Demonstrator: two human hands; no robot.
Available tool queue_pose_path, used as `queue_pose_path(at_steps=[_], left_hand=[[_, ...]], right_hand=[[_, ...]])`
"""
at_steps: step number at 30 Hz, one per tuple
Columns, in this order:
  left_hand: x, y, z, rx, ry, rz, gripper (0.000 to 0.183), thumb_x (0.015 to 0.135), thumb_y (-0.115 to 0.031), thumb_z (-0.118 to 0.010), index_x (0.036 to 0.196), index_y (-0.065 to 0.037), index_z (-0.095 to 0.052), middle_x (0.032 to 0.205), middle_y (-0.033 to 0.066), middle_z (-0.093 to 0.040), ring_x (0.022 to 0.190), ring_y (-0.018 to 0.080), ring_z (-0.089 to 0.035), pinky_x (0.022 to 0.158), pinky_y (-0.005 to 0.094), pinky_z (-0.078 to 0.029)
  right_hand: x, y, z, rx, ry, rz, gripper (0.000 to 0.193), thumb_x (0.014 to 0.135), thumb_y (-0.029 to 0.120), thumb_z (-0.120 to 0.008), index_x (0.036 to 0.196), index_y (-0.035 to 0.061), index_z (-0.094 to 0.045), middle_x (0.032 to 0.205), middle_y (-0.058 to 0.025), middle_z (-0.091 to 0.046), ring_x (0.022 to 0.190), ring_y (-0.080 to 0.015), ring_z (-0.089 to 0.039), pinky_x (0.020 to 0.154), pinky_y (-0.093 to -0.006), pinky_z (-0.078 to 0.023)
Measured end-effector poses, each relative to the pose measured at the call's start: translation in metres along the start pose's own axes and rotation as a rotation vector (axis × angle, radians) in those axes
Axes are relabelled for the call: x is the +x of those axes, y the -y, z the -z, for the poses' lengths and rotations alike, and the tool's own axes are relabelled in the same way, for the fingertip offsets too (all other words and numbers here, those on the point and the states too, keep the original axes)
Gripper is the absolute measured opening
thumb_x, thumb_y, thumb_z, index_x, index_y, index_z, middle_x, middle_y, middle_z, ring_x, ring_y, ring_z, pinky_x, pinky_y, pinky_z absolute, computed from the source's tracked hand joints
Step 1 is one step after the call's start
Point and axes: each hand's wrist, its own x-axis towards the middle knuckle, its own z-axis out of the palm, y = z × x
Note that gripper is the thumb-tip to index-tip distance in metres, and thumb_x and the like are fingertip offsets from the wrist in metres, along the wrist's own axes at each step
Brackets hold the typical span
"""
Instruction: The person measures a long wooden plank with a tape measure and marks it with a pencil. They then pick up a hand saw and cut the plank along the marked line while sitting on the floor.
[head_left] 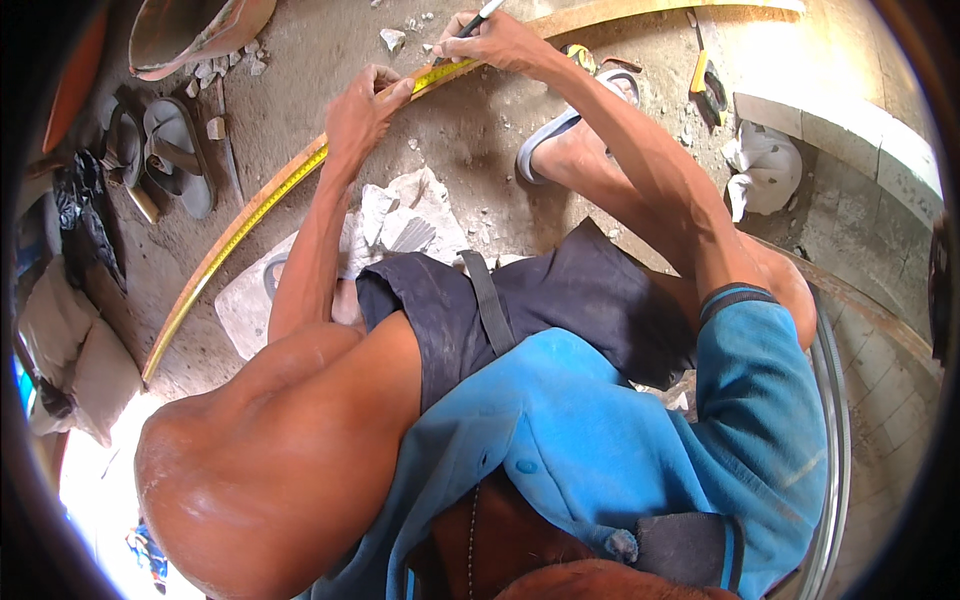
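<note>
A long wooden strip (600,14) crosses the floor in front of me, bent into an arc by the lens. Along it lies a yellow tape measure blade (262,203), reaching from the lower left up to between my hands. My left hand (362,112) is closed on the blade and strip, thumb and fingers pinching them near the blade's upper part. Just to the right, my right hand (492,44) grips a slim dark marker (483,18) with a white end, its tip pointing down at the strip by the blade.
Grey sandals (178,155) and a tub (195,35) lie at the left. A yellow-and-black tool (704,82) rests at the upper right, near a white bag (765,168). Broken white pieces (405,215) sit by my legs. Pale blocks (840,125) edge the right side.
</note>
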Motion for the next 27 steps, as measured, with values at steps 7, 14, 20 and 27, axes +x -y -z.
queue_pose_path(at_steps=[7, 14, 20, 27], left_hand=[[0.001, 0.009, -0.007, -0.018, -0.046, -0.073, 0.048, 0.092, -0.053, -0.064, 0.105, -0.007, -0.07, 0.095, 0.0106, -0.075, 0.088, 0.0251, -0.072, 0.081, 0.0375, -0.053], [0.0, 0.008, -0.006, -0.013, -0.028, -0.063, 0.049, 0.093, -0.053, -0.063, 0.108, -0.007, -0.069, 0.095, 0.0107, -0.075, 0.09, 0.0251, -0.072, 0.083, 0.0361, -0.053], [0.014, 0.021, -0.008, -0.161, 0.084, -0.044, 0.048, 0.091, -0.051, -0.07, 0.108, -0.007, -0.069, 0.099, 0.0104, -0.075, 0.093, 0.0217, -0.07, 0.084, 0.0346, -0.052], [0.055, 0.031, 0.02, -0.089, 0.392, -0.039, 0.049, 0.082, -0.054, -0.08, 0.099, -0.009, -0.073, 0.094, 0.0033, -0.07, 0.091, 0.016, -0.062, 0.088, 0.0327, -0.045]], right_hand=[[-0.001, 0.0, 0.001, -0.011, -0.016, -0.021, 0.03, 0.085, 0.037, -0.078, 0.082, 0.0073, -0.075, 0.074, 0.0018, -0.066, 0.072, -0.0088, -0.055, 0.066, -0.026, -0.041], [0.001, -0.002, 0.0, -0.012, -0.025, -0.01, 0.03, 0.082, 0.038, -0.079, 0.083, 0.0081, -0.075, 0.077, 0.0003, -0.069, 0.073, -0.0117, -0.06, 0.066, -0.0294, -0.046], [0.0, -0.004, 0.001, -0.044, -0.006, -0.03, 0.028, 0.084, 0.036, -0.077, 0.085, 0.0084, -0.076, 0.077, -0.0017, -0.07, 0.075, -0.0146, -0.061, 0.069, -0.0318, -0.048], [0.0, 0.01, 0.001, -0.084, -0.055, -0.098, 0.031, 0.083, 0.035, -0.076, 0.086, 0.0043, -0.075, 0.075, -0.0069, -0.07, 0.07, -0.017, -0.063, 0.066, -0.0367, -0.051]])
